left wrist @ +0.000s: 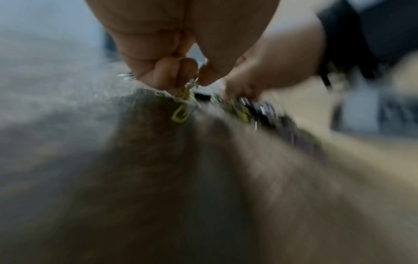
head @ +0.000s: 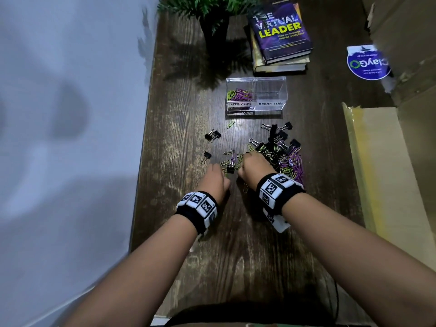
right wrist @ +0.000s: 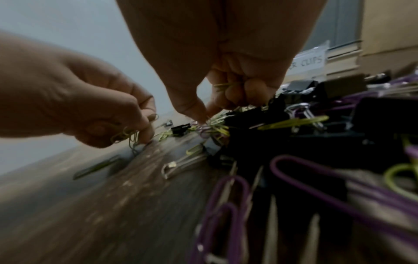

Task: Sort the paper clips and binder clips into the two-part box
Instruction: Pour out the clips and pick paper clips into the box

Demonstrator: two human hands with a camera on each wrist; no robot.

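- We see dim light, with soft shadows on the wall.
- Our left wrist view is heavily blurred; the bench smears.
- Head view edges bend.

Left hand and right hand low, side by side, fingers curled, pinching.

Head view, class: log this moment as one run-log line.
left hand: holds paper clips | right hand: holds paper clips, at pile | box: binder side empty
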